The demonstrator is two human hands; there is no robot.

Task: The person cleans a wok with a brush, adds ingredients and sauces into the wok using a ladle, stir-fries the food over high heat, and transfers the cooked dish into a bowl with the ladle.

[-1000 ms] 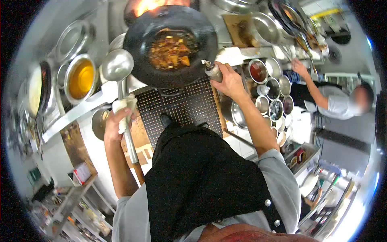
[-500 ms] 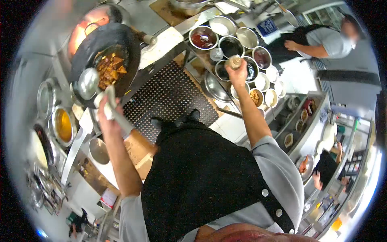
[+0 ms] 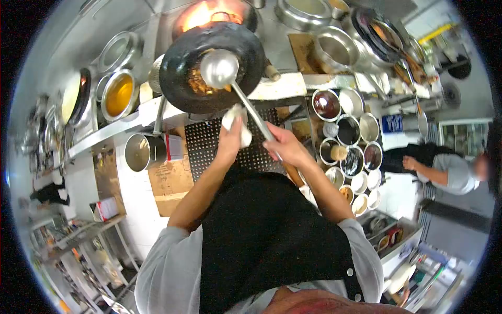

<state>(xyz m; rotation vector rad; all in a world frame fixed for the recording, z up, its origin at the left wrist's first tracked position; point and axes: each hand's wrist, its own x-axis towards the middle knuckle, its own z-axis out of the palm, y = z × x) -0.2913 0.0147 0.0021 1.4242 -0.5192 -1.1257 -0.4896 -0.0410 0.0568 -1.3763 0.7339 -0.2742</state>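
Note:
My right hand (image 3: 286,144) is wrapped round the handle of a long steel ladle (image 3: 252,112). The ladle's bowl hangs over a black wok (image 3: 175,86) and hides part of the browned food pieces (image 3: 197,82) in it. My left hand (image 3: 229,140) is closed on a folded white cloth (image 3: 235,119), just below the wok's near rim. Whether the cloth grips the wok's edge I cannot tell. A pale brown-topped bottle (image 3: 339,153) stands among the seasoning pots, to the right of my right hand.
Flames (image 3: 201,15) burn behind the wok. A pot of orange-yellow liquid (image 3: 119,97) sits to the left. Several sauce and seasoning pots (image 3: 348,130) crowd the right side. A co-worker (image 3: 434,167) stands beyond them. A perforated black mat (image 3: 206,141) covers the floor.
My right hand has let go of the bottle among the pots and now holds the ladle, which was by my left hand. My left hand keeps the cloth. The camera view has turned.

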